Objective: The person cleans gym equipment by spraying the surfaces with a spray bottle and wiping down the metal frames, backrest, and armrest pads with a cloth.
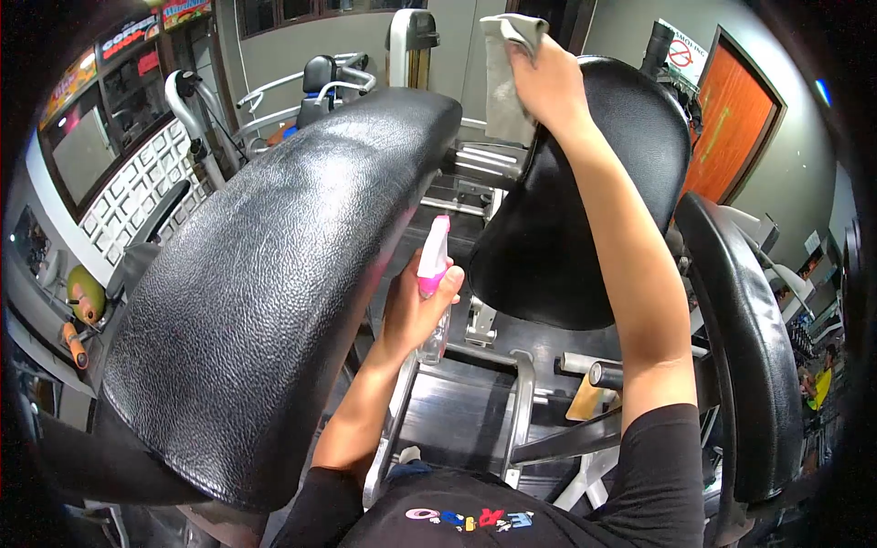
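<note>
My left hand [416,301] is wrapped round a clear spray bottle [433,345] with a pink and white trigger head, held upright near the middle of the view. Higher up and to the right, my right hand [551,87] grips a grey cloth [504,82] that hangs down from my fingers. The cloth is in front of the upper left edge of a black padded seat [630,119]; whether it touches the pad cannot be made out. Left of the bottle lies a long black padded cushion [265,247] with a shiny, grained surface.
Another narrow black pad [744,347] stands on the right. Metal frame bars [523,402] run below my hands. Further back are a gym machine [329,87], a white weight-stack column [411,46] and an orange door [731,119]. A person in yellow [822,382] is at the far right.
</note>
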Demonstrator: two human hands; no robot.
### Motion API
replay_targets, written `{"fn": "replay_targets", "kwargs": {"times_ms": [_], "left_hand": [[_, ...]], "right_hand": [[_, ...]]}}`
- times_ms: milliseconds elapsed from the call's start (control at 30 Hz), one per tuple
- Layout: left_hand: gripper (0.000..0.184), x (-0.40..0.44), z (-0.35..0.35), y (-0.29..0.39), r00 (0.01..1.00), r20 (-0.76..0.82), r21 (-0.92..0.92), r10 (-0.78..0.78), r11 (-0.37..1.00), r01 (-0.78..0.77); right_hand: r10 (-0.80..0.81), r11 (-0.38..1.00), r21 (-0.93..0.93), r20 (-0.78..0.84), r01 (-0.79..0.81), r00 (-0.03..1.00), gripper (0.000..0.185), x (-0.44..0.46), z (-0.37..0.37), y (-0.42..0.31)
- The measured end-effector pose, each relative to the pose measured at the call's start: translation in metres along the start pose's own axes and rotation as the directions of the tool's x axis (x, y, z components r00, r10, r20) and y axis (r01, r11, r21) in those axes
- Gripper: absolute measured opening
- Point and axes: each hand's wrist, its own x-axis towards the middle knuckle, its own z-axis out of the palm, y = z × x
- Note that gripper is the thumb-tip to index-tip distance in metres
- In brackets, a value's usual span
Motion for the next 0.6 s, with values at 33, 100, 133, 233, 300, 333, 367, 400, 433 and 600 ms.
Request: {"fn": "replay_targets", "kwargs": {"times_ms": [33,100,133,233,300,333,367,400,433,600], "left_hand": [[0.041,0.002,0.0,-0.003,1.0,0.006,-0.002,0.0,1.0,0.0],[0.041,0.004,0.001,-0.008,1.0,-0.02,-0.034,0.005,0.999,-0.006],[0.041,0.004,0.002,-0.008,1.0,-0.015,-0.037,0.003,0.999,-0.004],[0.043,0.002,0.001,-0.003,0.998,-0.035,-0.116,0.06,0.991,-0.063],[0.046,-0.005,-0.005,0.002,0.998,-0.019,-0.199,0.061,0.978,-0.064],[0.046,-0.009,-0.01,0.001,0.998,-0.009,-0.198,0.062,0.978,-0.063],[0.048,-0.015,-0.018,-0.001,0.999,0.031,-0.181,0.039,0.983,-0.033],[0.049,-0.02,-0.022,-0.002,0.998,0.062,-0.166,0.021,0.986,-0.01],[0.048,-0.026,-0.025,-0.002,0.998,0.06,-0.111,0.013,0.994,-0.007],[0.048,-0.065,-0.029,-0.019,0.969,0.136,-0.019,-0.205,0.978,0.21]], "right_hand": [[-0.001,0.987,-0.162,0.103,0.018,0.995,0.028,0.006,0.004,0.0],[-0.018,0.91,-0.395,0.271,0.128,0.962,0.025,0.008,0.01,0.001],[-0.044,0.862,-0.462,0.341,0.208,0.939,0.023,0.006,0.015,-0.001],[0.057,0.826,-0.51,0.498,0.24,0.865,0.022,-0.013,0.042,-0.002],[0.166,0.847,-0.499,0.576,0.184,0.8,0.022,-0.047,0.061,0.004],[0.238,0.858,-0.498,0.604,0.127,0.76,0.021,-0.066,0.072,0.01],[0.26,0.863,-0.496,0.6,0.097,0.756,0.021,-0.084,0.073,0.006],[0.272,0.868,-0.491,0.599,0.077,0.753,0.021,-0.1,0.074,0.002],[0.129,0.861,-0.485,0.499,0.153,0.857,0.021,-0.116,0.076,0.003],[0.023,0.846,-0.494,0.413,0.203,0.91,0.022,-0.135,0.076,-0.003]]}}
